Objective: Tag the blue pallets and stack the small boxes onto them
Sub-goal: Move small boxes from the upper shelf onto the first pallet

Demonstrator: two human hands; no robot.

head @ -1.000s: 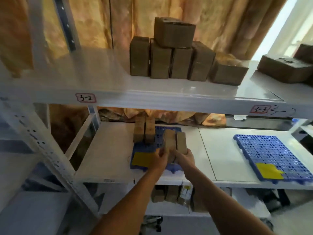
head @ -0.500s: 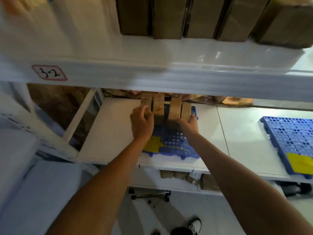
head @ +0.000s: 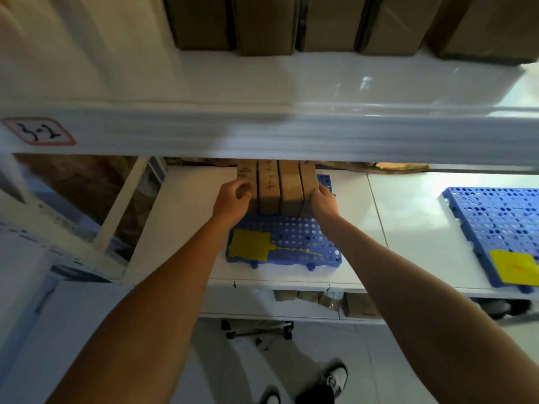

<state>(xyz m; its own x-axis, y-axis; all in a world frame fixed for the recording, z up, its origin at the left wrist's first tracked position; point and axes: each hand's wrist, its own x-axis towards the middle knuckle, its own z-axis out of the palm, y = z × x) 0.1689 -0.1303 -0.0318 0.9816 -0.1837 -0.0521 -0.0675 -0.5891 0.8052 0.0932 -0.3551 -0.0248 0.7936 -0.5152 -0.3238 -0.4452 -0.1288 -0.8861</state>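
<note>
Left hand and right hand grip boxes beneath label, seemingly "3-2".

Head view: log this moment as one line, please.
left hand: grips row's left end | right hand: grips right end | four small boxes: upright, side by side on tagged blue pallet | second pallet: no boxes
</note>
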